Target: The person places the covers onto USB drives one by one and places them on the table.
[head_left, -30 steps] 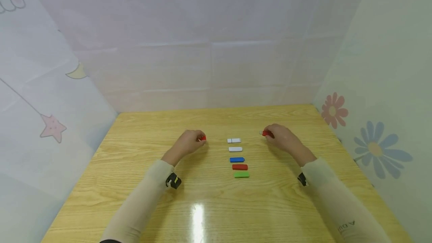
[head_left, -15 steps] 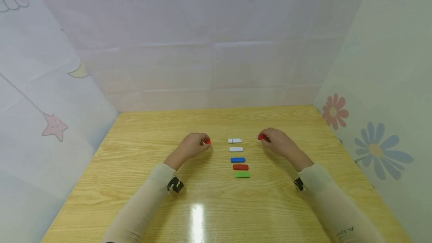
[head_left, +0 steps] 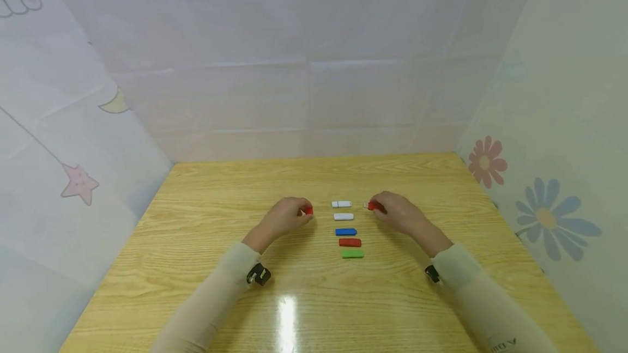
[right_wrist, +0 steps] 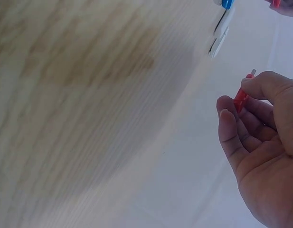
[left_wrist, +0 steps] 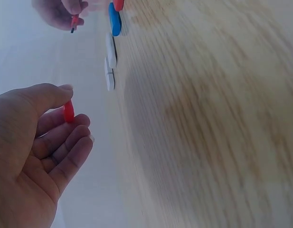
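My left hand [head_left: 286, 217] pinches a small red cap [left_wrist: 68, 111] between thumb and fingers, held above the table. To the right, my right hand [head_left: 398, 213] pinches a red USB stick [right_wrist: 241, 96] by its body, and the bare metal plug [head_left: 365, 205] points left toward the cap. Cap and stick are apart. Between the hands lies a column of USB sticks: a white one with a visible cap seam [head_left: 341, 204], a plain white one [head_left: 343, 217], a blue one [head_left: 345, 232], a red one [head_left: 350, 242] and a green one [head_left: 352, 254].
The wooden table [head_left: 196, 266] ends at a pale sheet wall [head_left: 304, 102] at the back. Printed sheets stand along both sides, the right one with flowers [head_left: 544, 217]. A black camera strap [head_left: 258, 274] sits on the left wrist, another [head_left: 432, 273] on the right.
Both hands have moved closer together and slightly nearer the body, the left with the red cap, the right with the red USB stick. The sticks on the table stay in place.
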